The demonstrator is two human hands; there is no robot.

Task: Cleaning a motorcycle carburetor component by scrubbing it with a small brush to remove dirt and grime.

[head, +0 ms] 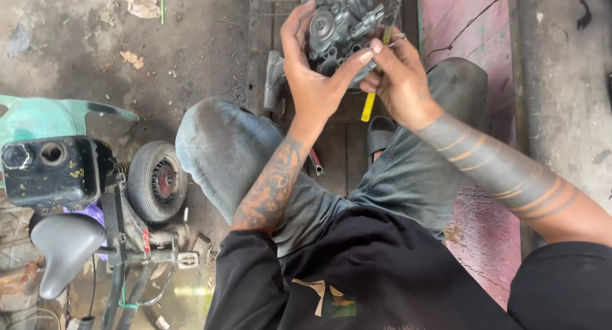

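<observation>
My left hand (312, 69) is wrapped around a carburetor (338, 27), fingers curled over its near side and thumb up along the left edge, holding it at the far middle of the scene, above my knees. My right hand (395, 72) is closed on a screwdriver (377, 62) with a yellow handle; its dark shaft runs up past the right side of the carburetor, and I cannot tell exactly where the tip sits.

As I judge it, the work is in its middle: the carburetor is off any machine and in hand, and the tool is against it, but I see no loose screws or removed parts, so I cannot say how much is undone or what remains.

The carburetor is grey cast metal, dull and grimy, with a round cap facing me and small fittings on its right side. It looks whole.

To the near left stands a small motor machine: a black fuel tank (48, 171) with an open filler hole, a small wheel (156, 180) beside it, and a grey seat (64, 247) nearer me. The floor (191, 43) is stained concrete with scraps of litter.
</observation>
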